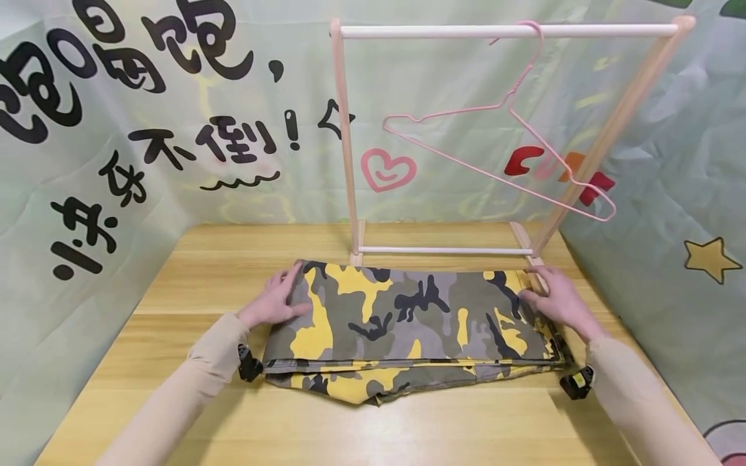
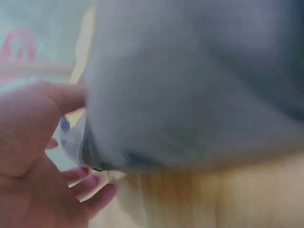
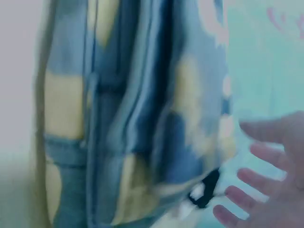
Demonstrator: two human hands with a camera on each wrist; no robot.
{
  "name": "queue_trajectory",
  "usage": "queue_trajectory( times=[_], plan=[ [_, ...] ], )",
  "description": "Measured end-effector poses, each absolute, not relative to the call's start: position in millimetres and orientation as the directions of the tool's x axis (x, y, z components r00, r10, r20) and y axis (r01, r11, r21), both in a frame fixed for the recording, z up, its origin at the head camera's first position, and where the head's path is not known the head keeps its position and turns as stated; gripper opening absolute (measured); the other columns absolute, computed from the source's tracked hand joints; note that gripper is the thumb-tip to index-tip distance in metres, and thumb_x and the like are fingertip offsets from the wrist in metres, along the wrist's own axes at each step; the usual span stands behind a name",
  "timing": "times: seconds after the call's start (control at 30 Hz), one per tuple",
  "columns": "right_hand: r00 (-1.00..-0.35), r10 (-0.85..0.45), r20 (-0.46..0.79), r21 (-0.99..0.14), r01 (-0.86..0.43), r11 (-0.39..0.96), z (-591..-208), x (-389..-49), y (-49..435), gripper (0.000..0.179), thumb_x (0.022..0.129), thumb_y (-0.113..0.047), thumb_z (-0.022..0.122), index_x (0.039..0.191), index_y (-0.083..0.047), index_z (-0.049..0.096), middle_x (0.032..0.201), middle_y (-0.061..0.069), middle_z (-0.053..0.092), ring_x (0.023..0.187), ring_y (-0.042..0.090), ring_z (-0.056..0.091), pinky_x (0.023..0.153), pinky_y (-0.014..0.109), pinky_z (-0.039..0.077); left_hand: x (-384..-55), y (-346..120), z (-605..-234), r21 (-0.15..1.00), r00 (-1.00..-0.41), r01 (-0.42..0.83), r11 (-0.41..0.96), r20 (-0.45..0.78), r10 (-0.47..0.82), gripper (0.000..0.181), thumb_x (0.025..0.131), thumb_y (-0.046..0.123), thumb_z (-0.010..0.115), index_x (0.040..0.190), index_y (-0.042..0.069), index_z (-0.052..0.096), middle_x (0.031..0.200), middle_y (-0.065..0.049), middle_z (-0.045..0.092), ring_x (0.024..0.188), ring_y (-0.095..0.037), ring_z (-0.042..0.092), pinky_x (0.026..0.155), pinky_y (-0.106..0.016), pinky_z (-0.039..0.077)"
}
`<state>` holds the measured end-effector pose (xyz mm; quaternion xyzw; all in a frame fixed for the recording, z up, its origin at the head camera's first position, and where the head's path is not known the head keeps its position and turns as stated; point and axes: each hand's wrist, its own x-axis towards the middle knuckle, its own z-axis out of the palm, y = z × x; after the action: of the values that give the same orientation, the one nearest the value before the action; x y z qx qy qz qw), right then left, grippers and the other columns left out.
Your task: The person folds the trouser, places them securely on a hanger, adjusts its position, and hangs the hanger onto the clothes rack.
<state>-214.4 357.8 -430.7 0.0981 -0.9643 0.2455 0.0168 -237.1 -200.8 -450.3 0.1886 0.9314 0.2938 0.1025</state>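
Camouflage trousers (image 1: 402, 317) in grey, yellow and black lie folded into a wide bundle on the wooden table. At their left end is my left hand (image 1: 280, 299), its thumb over the cloth and its fingers near the far corner. The left wrist view shows that hand (image 2: 38, 147) with the thumb touching the cloth and the other fingers spread below. My right hand (image 1: 556, 299) is by the far right corner. Seen from the right wrist, the right hand (image 3: 270, 175) has its fingers spread beside the layered folds (image 3: 137, 118).
Behind the trousers stands a small rack (image 1: 445, 250) with white bars and pale wooden posts. A pink hanger (image 1: 501, 168) hangs from its top bar. Printed cloth walls (image 1: 245, 194) enclose the wooden table (image 1: 192, 285) at the back and sides.
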Motion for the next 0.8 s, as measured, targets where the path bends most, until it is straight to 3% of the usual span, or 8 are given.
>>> queue_trajectory(
  times=[0.07,0.17,0.27,0.4,0.5,0.6,0.8],
  plan=[
    [-0.958,-0.272,0.086,-0.406,-0.283,0.869,-427,-204,347,0.063,0.091,-0.025,0.073,0.139,0.007,0.049,0.146,0.041,0.037,0.131,0.063,0.034,0.105,0.078,0.025,-224,-197,-448,0.458,-0.873,0.418,0.784,-0.037,0.487,0.101,0.084,0.046,0.078,0.158,0.004,0.024,0.161,-0.034,0.014,0.147,-0.057,0.016,0.114,-0.076,0.020],
    [-0.897,-0.418,0.143,-0.332,-0.441,0.834,-429,-186,329,0.060,0.083,-0.035,0.080,0.131,-0.003,0.060,0.143,0.032,0.047,0.130,0.055,0.040,0.104,0.074,0.030,-206,-196,-447,0.348,-0.769,0.599,0.721,0.001,0.639,0.097,0.074,0.058,0.081,0.149,0.008,0.045,0.159,-0.025,0.028,0.146,-0.049,0.026,0.114,-0.074,0.025],
    [-0.824,-0.523,0.219,-0.276,-0.566,0.776,-437,-170,318,0.046,0.075,-0.042,0.086,0.110,-0.017,0.069,0.122,0.009,0.063,0.115,0.032,0.053,0.094,0.057,0.044,-191,-200,-446,0.285,-0.680,0.702,0.653,-0.008,0.733,0.081,0.070,0.062,0.083,0.133,0.017,0.060,0.140,-0.010,0.051,0.132,-0.034,0.044,0.111,-0.066,0.037],
    [-0.751,-0.609,0.256,-0.228,-0.659,0.716,-447,-159,312,0.038,0.068,-0.049,0.088,0.089,-0.032,0.062,0.094,-0.017,0.056,0.092,0.006,0.047,0.076,0.034,0.040,-181,-206,-443,0.197,-0.627,0.763,0.616,-0.005,0.779,0.051,0.071,0.052,0.085,0.109,0.025,0.064,0.107,0.008,0.061,0.104,-0.016,0.055,0.099,-0.055,0.049],
    [-0.699,-0.660,0.276,-0.189,-0.712,0.676,-452,-158,315,0.036,0.067,-0.040,0.090,0.082,-0.032,0.058,0.081,-0.021,0.049,0.083,0.000,0.042,0.071,0.026,0.033,-178,-211,-439,0.188,-0.597,0.787,0.588,-0.010,0.802,0.031,0.077,0.034,0.084,0.097,0.023,0.064,0.087,0.013,0.059,0.081,-0.005,0.054,0.081,-0.036,0.053],
    [-0.635,-0.703,0.321,-0.179,-0.770,0.613,-454,-161,321,0.034,0.067,-0.023,0.090,0.077,-0.030,0.058,0.072,-0.022,0.048,0.074,-0.003,0.040,0.068,0.024,0.031,-177,-213,-437,0.207,-0.572,0.800,0.563,-0.018,0.820,0.023,0.079,0.018,0.082,0.092,0.021,0.063,0.078,0.014,0.057,0.069,0.002,0.046,0.066,-0.021,0.047],
    [-0.565,-0.749,0.346,-0.258,-0.825,0.503,-452,-162,329,0.039,0.068,-0.005,0.087,0.071,-0.026,0.054,0.069,-0.021,0.051,0.066,-0.007,0.044,0.061,0.012,0.036,-169,-210,-439,0.091,-0.503,0.863,0.497,0.049,0.863,0.034,0.074,0.003,0.081,0.090,0.021,0.057,0.082,0.010,0.066,0.065,-0.002,0.054,0.059,-0.019,0.048]
  ],
)
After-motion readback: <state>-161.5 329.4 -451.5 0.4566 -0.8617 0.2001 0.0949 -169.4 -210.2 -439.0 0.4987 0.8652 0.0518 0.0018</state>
